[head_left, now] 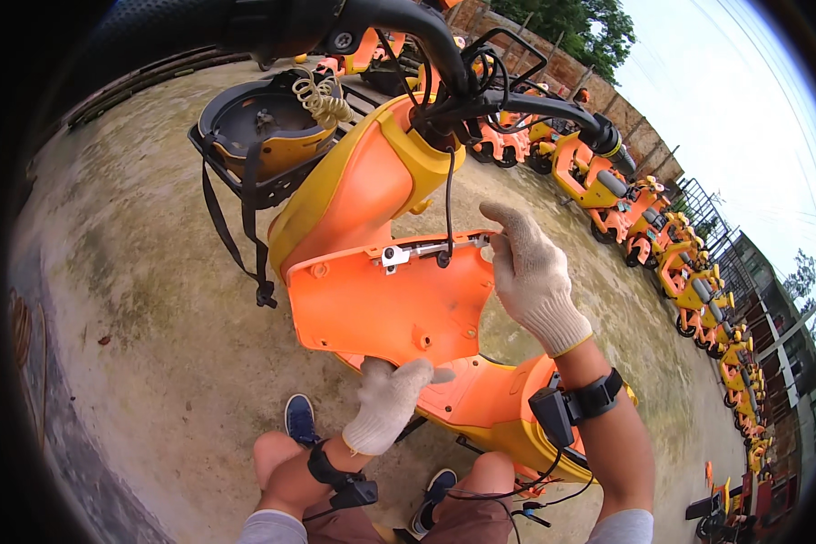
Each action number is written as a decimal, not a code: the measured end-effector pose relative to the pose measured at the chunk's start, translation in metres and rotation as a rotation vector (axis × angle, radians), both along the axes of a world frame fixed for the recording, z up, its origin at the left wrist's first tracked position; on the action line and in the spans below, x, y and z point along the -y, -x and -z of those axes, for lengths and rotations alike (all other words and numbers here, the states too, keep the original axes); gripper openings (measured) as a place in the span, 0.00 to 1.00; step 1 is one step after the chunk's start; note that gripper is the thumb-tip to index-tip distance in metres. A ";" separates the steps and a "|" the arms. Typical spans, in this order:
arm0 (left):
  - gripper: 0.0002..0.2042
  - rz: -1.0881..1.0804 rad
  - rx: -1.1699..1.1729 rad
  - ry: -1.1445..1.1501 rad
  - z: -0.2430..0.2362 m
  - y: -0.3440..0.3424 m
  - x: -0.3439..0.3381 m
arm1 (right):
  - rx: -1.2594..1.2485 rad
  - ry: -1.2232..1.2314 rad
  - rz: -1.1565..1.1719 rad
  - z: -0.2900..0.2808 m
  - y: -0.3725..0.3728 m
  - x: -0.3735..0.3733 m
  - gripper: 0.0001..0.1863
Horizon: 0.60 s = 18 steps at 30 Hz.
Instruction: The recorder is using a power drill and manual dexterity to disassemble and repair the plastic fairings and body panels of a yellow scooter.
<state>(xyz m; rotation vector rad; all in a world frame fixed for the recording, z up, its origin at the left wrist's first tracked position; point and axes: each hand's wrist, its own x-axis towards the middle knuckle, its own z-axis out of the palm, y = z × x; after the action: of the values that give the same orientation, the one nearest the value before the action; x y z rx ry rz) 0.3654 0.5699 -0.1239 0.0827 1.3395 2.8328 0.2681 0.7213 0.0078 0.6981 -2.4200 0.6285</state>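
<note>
An orange plastic scooter panel (385, 304), its ribbed inner side facing up, stands tilted away from the scooter's front column (363, 186). A silver latch-like metal part (394, 257) and a black cable sit along its upper edge. My left hand (392, 399), in a pale knit glove, is at the panel's lower edge; some fingers curl beneath it, partly hidden, and the thumb points right. Beside the upper right corner is my right hand (530, 276), gloved too. Its thumb is by the panel's edge, with the fingers stretched upward and apart from it.
Above are the black handlebars (444, 54) with loose cables. A yellow-black helmet (267, 127) with a coiled cord rests in the front rack, straps hanging. The orange footboard and yellow body (499, 394) lie below right. Rows of similar scooters (671, 245) line the right side.
</note>
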 end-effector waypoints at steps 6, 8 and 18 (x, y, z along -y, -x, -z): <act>0.19 -0.011 0.019 0.015 -0.001 -0.001 0.001 | -0.176 -0.245 0.002 0.001 0.005 -0.004 0.13; 0.19 -0.011 0.024 -0.004 -0.003 -0.001 -0.002 | -0.147 -0.160 0.033 0.004 0.006 -0.007 0.12; 0.20 -0.005 -0.009 0.028 0.006 0.000 0.008 | 0.197 -0.109 0.282 -0.006 -0.001 0.017 0.14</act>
<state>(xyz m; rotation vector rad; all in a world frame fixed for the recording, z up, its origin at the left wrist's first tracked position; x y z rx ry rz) 0.3653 0.5623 -0.1297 0.0916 1.3823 2.8202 0.2689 0.7047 0.0140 0.3381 -2.6857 0.4723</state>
